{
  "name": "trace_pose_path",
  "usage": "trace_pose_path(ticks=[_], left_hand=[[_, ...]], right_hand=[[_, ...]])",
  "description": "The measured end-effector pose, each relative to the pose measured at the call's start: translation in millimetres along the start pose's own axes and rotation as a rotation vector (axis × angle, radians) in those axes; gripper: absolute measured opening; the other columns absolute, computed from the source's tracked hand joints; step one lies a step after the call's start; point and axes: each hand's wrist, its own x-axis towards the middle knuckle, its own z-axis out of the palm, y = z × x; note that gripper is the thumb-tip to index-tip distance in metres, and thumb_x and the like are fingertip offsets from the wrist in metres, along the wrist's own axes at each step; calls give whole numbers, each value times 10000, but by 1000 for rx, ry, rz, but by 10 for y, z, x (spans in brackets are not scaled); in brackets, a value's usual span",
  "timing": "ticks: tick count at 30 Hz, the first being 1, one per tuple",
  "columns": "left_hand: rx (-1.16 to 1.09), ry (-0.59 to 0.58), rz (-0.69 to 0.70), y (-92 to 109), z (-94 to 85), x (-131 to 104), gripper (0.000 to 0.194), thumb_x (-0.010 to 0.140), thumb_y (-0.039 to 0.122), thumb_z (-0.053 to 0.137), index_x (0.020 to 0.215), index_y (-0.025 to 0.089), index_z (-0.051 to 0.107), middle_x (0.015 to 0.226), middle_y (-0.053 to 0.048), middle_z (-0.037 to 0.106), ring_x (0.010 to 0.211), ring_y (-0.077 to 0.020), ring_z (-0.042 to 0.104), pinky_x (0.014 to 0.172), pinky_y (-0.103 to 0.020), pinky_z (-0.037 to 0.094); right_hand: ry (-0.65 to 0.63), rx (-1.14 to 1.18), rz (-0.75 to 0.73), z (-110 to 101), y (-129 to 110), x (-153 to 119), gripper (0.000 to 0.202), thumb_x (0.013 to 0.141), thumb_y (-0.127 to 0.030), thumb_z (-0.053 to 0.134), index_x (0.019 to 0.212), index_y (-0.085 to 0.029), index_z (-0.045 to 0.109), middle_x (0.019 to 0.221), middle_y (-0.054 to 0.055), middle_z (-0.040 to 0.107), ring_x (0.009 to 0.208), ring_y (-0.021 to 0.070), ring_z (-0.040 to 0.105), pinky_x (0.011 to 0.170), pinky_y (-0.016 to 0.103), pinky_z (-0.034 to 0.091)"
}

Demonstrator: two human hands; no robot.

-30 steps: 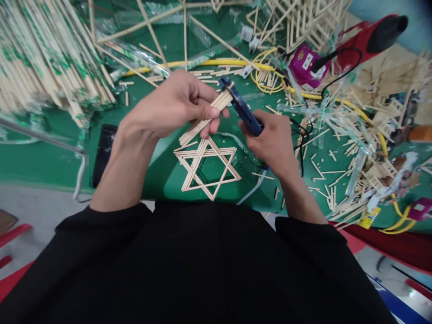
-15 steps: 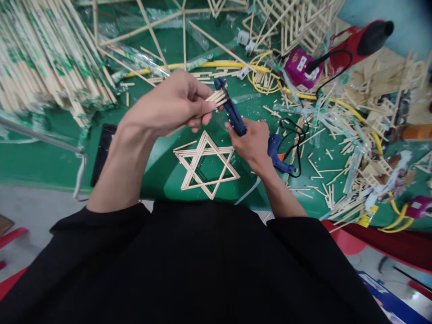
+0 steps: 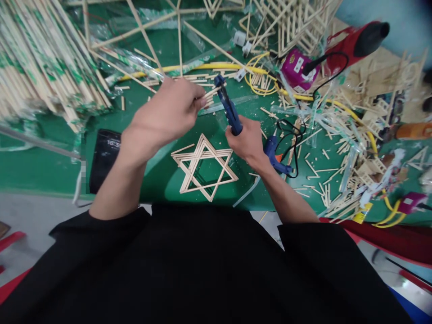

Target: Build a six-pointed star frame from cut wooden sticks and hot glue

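Observation:
My left hand (image 3: 168, 112) is closed around several thin wooden sticks (image 3: 211, 95), whose ends poke out to the right past the fingertips. In my right hand (image 3: 246, 139) is a dark blue cutting tool, like pliers or pruning shears (image 3: 229, 105), its head pointing up and away. The stick ends lie right at the tool's head; whether its jaws grip one I cannot tell. Below both hands a six-pointed star of layered wooden sticks (image 3: 205, 168) lies flat on the green table (image 3: 158, 180). A loose stick rests by its upper left point.
A blue glue gun (image 3: 276, 155) with a black cord lies right of my right hand. Bundled sticks (image 3: 40, 58) fill the far left, near a phone (image 3: 104, 157). Stick scraps (image 3: 330, 189), a yellow cable (image 3: 216, 66), a purple socket block (image 3: 300, 69) and a red heat gun (image 3: 357, 45) lie right and behind.
My left hand has turned over so its back faces up, and its sticks now show less. The tool has shifted slightly left. More of the phone shows, with its screen lit.

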Motion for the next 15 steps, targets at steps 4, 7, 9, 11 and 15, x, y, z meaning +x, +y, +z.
trace_pose_path(ticks=[4, 7, 9, 11, 15], left_hand=[[52, 10, 45, -100, 59, 104, 318, 909, 189, 415, 595, 224, 380, 613, -42, 482, 698, -240, 526, 844, -401, 404], [39, 11, 60, -125, 92, 158, 295, 896, 201, 408, 604, 226, 377, 628, -54, 486, 799, -280, 578, 865, -416, 413], [37, -10, 29, -117, 99, 166, 296, 898, 207, 399, 606, 230, 354, 624, -60, 473, 836, -302, 597, 857, -423, 419], [53, -36, -23, -118, 92, 141, 296, 911, 217, 384, 619, 233, 336, 639, -67, 477, 858, -322, 610, 848, -432, 422], [47, -24, -33, -253, 84, -16, 258, 908, 202, 387, 651, 228, 389, 672, -57, 501, 768, -266, 566, 786, -383, 408]], right_hand=[[-21, -8, 21, 20, 9, 53, 344, 791, -223, 602, 604, -256, 314, 570, -19, 433, 534, 144, 357, 586, 317, 285], [-14, -20, 30, 61, 38, 88, 350, 803, -246, 599, 604, -255, 312, 573, -14, 447, 540, 145, 358, 587, 315, 277], [7, -28, 39, 95, 61, 104, 353, 805, -262, 601, 604, -255, 310, 574, -12, 452, 547, 150, 380, 594, 313, 291], [21, -20, 51, 124, 82, 116, 355, 820, -280, 595, 602, -256, 316, 569, -13, 447, 549, 158, 400, 597, 317, 303], [42, -1, 57, 155, 102, 132, 350, 873, -319, 566, 611, -257, 343, 574, -10, 450, 557, 176, 448, 607, 328, 322]])
